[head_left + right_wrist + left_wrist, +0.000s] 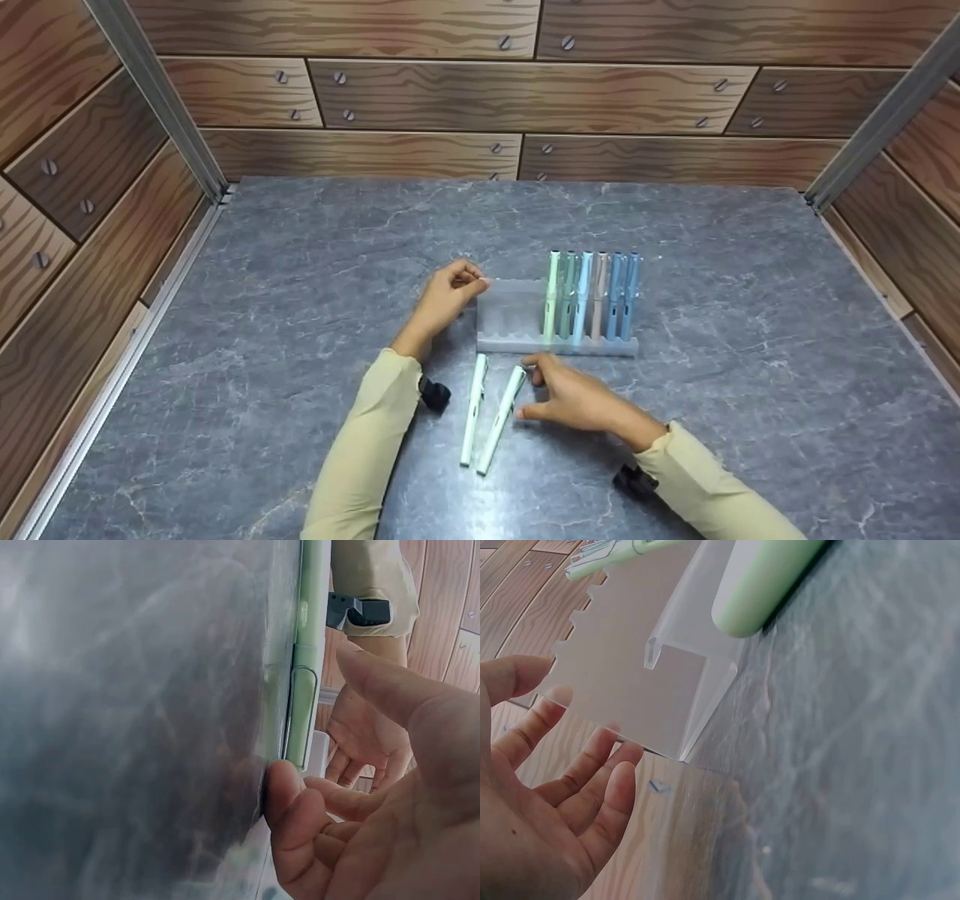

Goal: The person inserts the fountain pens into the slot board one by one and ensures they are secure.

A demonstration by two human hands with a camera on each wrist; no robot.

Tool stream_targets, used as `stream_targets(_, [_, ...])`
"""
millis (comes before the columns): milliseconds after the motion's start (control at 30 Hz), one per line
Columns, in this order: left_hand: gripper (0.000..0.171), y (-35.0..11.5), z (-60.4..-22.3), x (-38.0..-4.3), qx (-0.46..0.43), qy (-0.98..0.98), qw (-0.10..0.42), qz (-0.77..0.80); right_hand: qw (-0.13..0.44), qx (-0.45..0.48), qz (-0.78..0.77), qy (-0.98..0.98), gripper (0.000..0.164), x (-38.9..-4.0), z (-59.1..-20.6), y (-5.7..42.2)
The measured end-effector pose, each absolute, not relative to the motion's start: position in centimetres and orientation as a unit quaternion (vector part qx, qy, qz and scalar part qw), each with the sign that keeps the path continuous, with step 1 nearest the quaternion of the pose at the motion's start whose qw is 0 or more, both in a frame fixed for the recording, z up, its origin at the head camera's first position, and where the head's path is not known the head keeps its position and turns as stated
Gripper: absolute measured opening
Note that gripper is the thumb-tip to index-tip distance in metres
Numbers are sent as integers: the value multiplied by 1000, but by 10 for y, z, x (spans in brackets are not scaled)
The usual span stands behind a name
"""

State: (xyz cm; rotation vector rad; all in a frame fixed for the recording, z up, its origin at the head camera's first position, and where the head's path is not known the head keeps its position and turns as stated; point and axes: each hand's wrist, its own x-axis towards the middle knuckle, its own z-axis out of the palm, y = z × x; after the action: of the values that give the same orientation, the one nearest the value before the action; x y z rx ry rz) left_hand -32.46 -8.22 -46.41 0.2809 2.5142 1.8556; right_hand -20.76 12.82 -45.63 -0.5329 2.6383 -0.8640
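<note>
A clear pen stand (511, 309) stands upright on the table, with several capped pens in the slots of its right half. My left hand (444, 300) pinches the stand's upper left corner between thumb and forefinger. In the left wrist view the other fingers lie along the panel's side edge (651, 753). Two mint-green pens lie in front of the stand, a left one (473, 412) and a right one (501, 421). Beside the right pen is my right hand (576, 396), thumb and fingers parted, fingertips close to its clip end (303, 716). Nothing is gripped there.
In the stand are a light green pen (552, 296), a dark green pen (568, 300), a light blue pen (583, 296), a greyish-brown pen (599, 300) and two blue ones. Wood-patterned walls (420, 94) bound the grey marbled table (262, 337) at the back and sides.
</note>
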Motion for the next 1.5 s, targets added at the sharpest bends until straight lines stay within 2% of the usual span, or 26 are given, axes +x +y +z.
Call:
stream_targets(700, [15,-82,-462,-323,87,799,13,596,154,-165,-257,940,78,-209,-458,119])
stream_targets(1500, [14,-82,-466,-325,97,797,7,596,136,-171,-223,950,60,-207,-461,115])
